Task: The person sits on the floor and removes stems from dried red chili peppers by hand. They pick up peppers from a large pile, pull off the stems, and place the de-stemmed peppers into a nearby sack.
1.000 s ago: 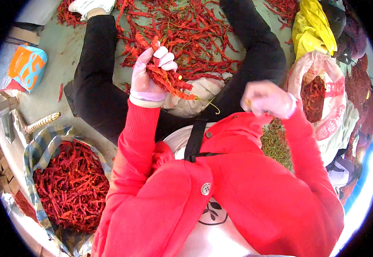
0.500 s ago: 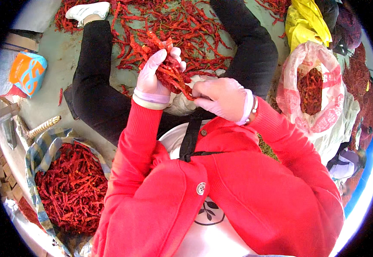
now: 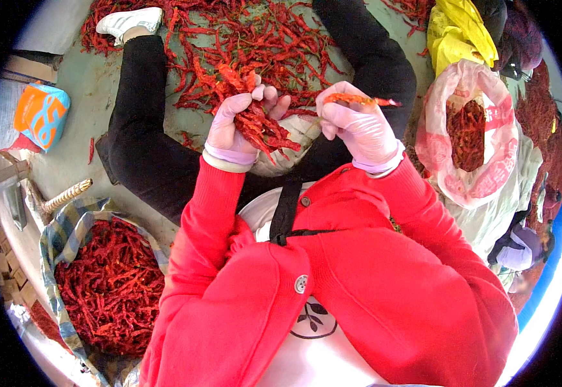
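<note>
My left hand (image 3: pixel 234 128), in a thin pale glove, is closed around a bunch of dried red chillies (image 3: pixel 260 126) whose tips stick out above and below the fingers. To its right, my gloved right hand (image 3: pixel 361 129) pinches a single dried chilli (image 3: pixel 357 99), held level with its tip pointing right. A small gap separates the two hands. Beyond them, a loose heap of dried red chillies (image 3: pixel 255 48) is spread over the floor between my legs.
A checked sack (image 3: pixel 68 222) full of red chillies stands at the lower left. On the right is a red-and-white plastic bag (image 3: pixel 432 129) with chillies inside, below a yellow bag (image 3: pixel 455 35). An orange-and-blue packet (image 3: pixel 42 116) sits at the far left.
My right hand has moved up and away from the bunch, and a single chilli now shows in its fingers. My left hand keeps the bunch in nearly the same place.
</note>
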Available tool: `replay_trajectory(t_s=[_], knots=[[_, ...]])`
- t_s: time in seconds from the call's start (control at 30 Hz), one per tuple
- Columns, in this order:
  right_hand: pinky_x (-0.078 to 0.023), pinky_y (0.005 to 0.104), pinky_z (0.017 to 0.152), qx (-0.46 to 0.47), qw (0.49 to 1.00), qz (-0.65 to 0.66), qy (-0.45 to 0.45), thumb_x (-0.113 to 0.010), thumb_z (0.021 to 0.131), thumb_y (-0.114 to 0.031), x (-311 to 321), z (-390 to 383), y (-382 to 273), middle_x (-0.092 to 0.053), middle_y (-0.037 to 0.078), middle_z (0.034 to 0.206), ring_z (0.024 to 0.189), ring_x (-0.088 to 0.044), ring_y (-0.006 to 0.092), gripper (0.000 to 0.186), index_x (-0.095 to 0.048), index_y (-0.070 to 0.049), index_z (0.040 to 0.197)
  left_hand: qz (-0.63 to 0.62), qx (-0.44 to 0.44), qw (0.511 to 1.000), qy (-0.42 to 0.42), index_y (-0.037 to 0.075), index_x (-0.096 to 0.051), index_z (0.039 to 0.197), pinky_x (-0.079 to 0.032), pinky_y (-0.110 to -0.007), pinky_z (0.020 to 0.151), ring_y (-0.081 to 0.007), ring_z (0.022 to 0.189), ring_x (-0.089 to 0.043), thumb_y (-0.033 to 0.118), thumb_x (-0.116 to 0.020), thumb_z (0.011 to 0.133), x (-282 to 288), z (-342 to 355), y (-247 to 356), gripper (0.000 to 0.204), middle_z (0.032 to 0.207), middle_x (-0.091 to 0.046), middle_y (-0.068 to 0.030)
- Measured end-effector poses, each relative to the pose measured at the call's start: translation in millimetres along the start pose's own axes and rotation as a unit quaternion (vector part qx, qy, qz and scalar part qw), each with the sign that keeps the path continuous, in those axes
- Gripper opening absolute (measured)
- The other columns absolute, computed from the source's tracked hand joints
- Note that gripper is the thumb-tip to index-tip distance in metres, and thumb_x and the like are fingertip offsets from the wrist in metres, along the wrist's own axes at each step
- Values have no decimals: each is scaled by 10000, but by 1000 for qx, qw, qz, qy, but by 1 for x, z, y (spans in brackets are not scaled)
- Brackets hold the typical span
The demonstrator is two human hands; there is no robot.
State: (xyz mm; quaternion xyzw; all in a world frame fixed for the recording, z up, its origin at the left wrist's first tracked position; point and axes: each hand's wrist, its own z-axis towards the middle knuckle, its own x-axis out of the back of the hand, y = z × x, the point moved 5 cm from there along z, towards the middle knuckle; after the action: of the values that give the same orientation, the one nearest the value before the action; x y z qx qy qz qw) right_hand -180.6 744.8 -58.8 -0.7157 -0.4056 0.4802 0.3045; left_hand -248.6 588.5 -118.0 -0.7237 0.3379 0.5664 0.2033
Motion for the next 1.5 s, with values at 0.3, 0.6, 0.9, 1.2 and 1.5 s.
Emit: replay_trajectory(t_s=[0.3,0.6,0.9,1.2,1.5], knots=[[-431,196,598,70,988,-132,48,-581,810,5,-10,3,-4,-564,6,760,642,-521,63,122,-555,-40,920,302,38,951,44,-6,-557,1072,-520,-316,754,-193,830,-639,0,-576,799,-28,-10,-28,274,928,-647,-101],[-466,285,592,-48,982,179,-33,-610,823,-100,14,2,41,-569,41,721,600,-538,126,178,-557,-30,978,431,-43,901,14,33,-535,1094,-482,-273,670,-123,737,-569,-3,-581,790,-35,-15,-38,310,885,-594,-33],[-433,311,556,179,956,-206,106,-546,807,-4,38,-29,13,-538,33,723,638,-541,160,81,-527,-34,879,538,10,843,-15,18,-515,1042,-457,-234,607,-108,648,-541,-61,-570,786,-44,-4,-70,274,800,-575,-40],[-474,315,607,320,611,-662,293,-615,753,-9,119,-86,-73,-567,91,708,687,-583,225,102,-609,-99,802,337,21,937,95,30,-561,997,-485,-270,595,-149,652,-592,41,-633,779,-20,-8,-58,229,834,-619,-56],[-477,320,720,148,708,-631,280,-553,833,-114,204,-111,-118,-644,139,834,787,-624,209,176,-614,-6,958,150,51,987,37,-72,-559,1128,-398,-403,1000,-280,1144,-528,156,-544,852,-6,-1,-36,359,1170,-589,-167]])
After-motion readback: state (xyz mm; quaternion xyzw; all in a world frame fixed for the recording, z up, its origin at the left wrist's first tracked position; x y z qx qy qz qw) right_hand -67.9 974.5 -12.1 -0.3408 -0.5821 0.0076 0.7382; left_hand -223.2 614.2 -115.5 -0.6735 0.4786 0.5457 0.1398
